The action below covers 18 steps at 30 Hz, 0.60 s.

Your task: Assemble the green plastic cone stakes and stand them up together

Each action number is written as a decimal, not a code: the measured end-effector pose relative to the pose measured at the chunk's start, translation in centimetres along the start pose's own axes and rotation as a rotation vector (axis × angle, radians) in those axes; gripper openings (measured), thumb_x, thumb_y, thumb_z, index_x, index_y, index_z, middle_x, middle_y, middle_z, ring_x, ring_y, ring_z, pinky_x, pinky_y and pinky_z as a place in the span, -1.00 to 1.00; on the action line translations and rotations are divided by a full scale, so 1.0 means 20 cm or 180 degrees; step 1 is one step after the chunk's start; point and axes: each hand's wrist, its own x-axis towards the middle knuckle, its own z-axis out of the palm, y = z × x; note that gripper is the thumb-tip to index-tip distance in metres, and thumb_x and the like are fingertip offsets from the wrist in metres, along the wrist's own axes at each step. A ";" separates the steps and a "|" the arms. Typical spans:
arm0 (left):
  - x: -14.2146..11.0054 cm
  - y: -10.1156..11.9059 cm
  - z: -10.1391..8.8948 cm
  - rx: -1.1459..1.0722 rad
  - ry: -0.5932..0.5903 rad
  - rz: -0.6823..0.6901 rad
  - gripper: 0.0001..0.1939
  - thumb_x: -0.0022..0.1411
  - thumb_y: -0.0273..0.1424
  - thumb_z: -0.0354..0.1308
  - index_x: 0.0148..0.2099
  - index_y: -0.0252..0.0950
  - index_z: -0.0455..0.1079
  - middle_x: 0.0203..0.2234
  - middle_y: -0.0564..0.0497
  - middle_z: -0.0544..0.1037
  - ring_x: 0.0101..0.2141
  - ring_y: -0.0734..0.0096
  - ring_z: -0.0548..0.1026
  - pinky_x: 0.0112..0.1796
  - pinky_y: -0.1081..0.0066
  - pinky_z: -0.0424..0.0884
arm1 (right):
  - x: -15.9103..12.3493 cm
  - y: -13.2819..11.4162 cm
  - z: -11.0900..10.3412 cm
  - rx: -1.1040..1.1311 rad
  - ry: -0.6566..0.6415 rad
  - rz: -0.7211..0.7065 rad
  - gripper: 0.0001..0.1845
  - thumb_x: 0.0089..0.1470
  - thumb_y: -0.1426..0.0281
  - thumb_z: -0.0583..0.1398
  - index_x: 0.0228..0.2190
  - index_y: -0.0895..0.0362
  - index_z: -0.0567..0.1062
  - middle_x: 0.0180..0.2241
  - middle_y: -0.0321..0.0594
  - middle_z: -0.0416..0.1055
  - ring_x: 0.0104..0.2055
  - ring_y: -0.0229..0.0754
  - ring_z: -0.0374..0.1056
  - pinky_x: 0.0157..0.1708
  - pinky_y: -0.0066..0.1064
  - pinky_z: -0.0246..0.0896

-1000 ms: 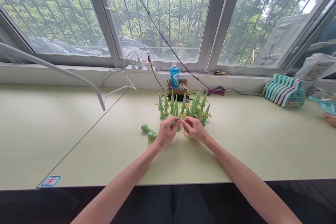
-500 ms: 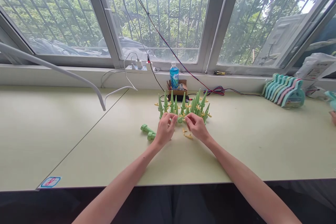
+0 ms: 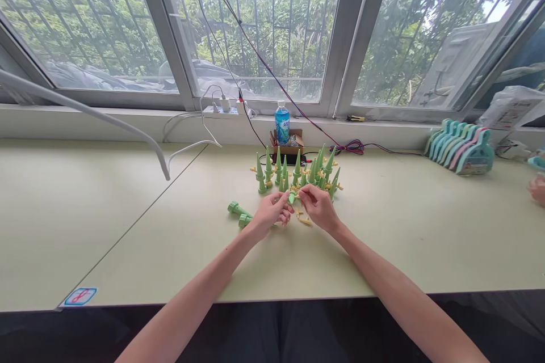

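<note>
Fingers: right hand (image 3: 319,205) pinched on yellow fitting (image 3: 297,196) | left hand (image 3: 272,210) beside green spike (image 3: 292,198), grip unclear | spike likely light, stiff; hold wide end

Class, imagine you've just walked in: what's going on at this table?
A person works with both bare hands at the table. The left hand is at a tilted green spike, though its grip is partly hidden. The right hand appears to pinch a small yellow piece beside it. Behind them stands a cluster of green spikes, several with yellow parts. Two more spikes lie to the left, and loose yellow pieces lie between the forearms.
</note>
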 end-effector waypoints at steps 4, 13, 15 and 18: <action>-0.01 0.00 0.00 -0.0029 -0.0004 0.0137 -0.53 0.11 -0.01 0.22 -0.29 -0.35 0.30 -0.54 0.02 0.44 -0.64 0.61 0.36 -0.63 0.56 0.29 | 0.00 0.01 0.01 -0.0015 -0.0018 0.0013 -0.68 0.23 0.17 0.06 -0.45 0.12 0.32 -0.59 -0.35 0.21 -0.57 -0.30 0.11 -0.54 -0.45 0.05; 0.01 -0.05 -0.02 0.0442 0.0060 0.0840 -0.59 0.12 -0.07 0.23 -0.22 -0.30 0.26 -0.57 0.11 0.40 -0.62 0.51 0.41 -0.64 0.49 0.37 | -0.01 0.01 0.02 0.0002 -0.0016 0.0176 -0.66 0.22 0.15 0.07 -0.47 0.12 0.32 -0.63 -0.37 0.17 -0.60 -0.31 0.07 -0.58 -0.45 0.00; 0.01 -0.06 -0.03 0.0652 0.0123 0.1095 -0.61 0.14 -0.09 0.21 -0.18 -0.28 0.26 -0.55 0.11 0.39 -0.61 0.49 0.41 -0.66 0.49 0.36 | 0.00 0.01 0.02 0.0006 -0.0007 0.0192 -0.66 0.21 0.15 0.07 -0.48 0.12 0.31 -0.63 -0.37 0.15 -0.60 -0.31 0.05 -0.59 -0.45 -0.03; 0.01 -0.07 -0.03 0.1041 0.0257 0.1321 -0.64 0.17 -0.12 0.18 -0.14 -0.27 0.29 -0.50 0.06 0.40 -0.58 0.48 0.41 -0.68 0.52 0.32 | 0.00 0.02 0.02 -0.0016 0.0021 0.0208 -0.65 0.21 0.15 0.07 -0.49 0.12 0.32 -0.63 -0.37 0.14 -0.60 -0.31 0.04 -0.59 -0.45 -0.03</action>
